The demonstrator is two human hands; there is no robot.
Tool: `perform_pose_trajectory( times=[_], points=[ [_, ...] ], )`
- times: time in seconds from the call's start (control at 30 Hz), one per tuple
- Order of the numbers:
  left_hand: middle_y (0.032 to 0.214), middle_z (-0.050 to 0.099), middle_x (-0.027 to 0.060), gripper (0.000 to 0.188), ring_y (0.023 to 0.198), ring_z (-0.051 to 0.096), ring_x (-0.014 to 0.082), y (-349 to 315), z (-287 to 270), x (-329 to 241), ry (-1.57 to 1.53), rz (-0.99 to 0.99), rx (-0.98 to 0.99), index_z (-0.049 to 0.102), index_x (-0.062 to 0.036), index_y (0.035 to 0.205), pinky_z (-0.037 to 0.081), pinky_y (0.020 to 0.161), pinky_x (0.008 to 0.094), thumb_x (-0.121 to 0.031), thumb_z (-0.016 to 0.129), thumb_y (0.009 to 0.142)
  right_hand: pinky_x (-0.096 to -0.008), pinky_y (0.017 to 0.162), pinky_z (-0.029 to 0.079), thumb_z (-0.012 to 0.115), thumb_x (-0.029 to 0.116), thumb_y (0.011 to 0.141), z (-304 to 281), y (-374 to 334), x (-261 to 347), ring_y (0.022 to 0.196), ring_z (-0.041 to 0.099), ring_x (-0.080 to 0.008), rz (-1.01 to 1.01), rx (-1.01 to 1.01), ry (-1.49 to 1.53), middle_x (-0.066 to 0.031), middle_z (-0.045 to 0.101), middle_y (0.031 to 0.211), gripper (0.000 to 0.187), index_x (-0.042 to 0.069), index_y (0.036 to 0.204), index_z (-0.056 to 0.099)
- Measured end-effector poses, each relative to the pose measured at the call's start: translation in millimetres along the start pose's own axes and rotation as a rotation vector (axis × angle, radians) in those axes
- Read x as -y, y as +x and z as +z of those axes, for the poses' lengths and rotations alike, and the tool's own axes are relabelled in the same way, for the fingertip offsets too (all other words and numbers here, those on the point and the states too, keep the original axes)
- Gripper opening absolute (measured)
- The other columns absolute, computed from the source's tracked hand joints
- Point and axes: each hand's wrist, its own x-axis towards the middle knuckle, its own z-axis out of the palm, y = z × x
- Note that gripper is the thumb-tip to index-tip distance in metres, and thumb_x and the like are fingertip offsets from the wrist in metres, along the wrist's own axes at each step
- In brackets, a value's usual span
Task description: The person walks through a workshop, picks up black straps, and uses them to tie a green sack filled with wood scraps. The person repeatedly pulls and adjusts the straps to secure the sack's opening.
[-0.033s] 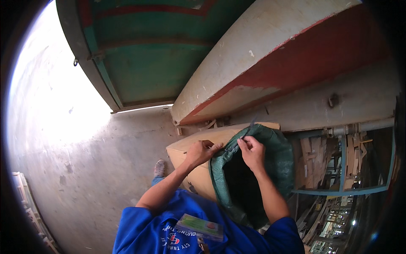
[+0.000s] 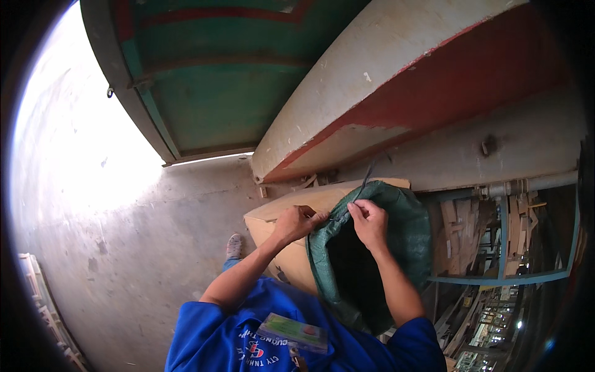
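You can't make out the dark inside of the green sack, at 4 o'clock in your view; it hides part of the cardboard box. At the sack's 11 o'clock rim, your left hand and right hand both pinch its edge, fingers nearly closed. A dark strip juts toward 1 o'clock, its lower end hidden.

The sack looks like crinkled, faintly glossy woven plastic, the box matt, smooth cardboard.
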Motion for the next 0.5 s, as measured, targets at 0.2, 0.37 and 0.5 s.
perform_pose_trajectory(
  times=[0.2,0.37,0.5],
  points=[
    [0.089,0.072,0.027,0.067,0.087,0.072,0.0413,2.2,-4.9,10.6,0.18,-0.082,0.032,0.076,0.002,0.092,0.055,0.079,0.0483,-0.064,0.065,0.089,-0.0249,0.055,0.047,0.071,0.006,0.092,-7.2,2.7,17.4,0.066,0.059,-0.0091,-0.255,0.131,0.101,-0.0073,0.066,0.095,0.012,-0.003,0.09,0.065],
    [0.088,0.072,0.0266,0.059,0.084,0.071,0.0403,16.0,7.9,-8.9,0.2,-0.082,0.117,0.076,0.0022,0.09,0.054,0.079,0.0471,-0.056,0.065,0.092,-0.0398,0.074,0.056,0.069,0.005,0.088,-6.2,8.5,22.4,0.09,0.07,-0.0362,-0.44,0.197,-0.004,-0.0145,0.069,0.101,0.009,0.002,0.096,0.066],
    [0.092,0.074,0.0113,0.033,0.08,0.067,0.0165,33.9,14.7,11.9,-0.28,0.03,0.143,0.072,0.002,0.105,0.052,0.072,0.0363,-0.029,0.065,0.097,-0.0429,0.08,0.058,0.065,0.003,0.091,-1.7,19.4,39.0,0.099,0.069,-0.0367,-0.614,0.279,-0.111,-0.0139,0.069,0.114,0.019,0.002,0.11,0.064]
  ],
)
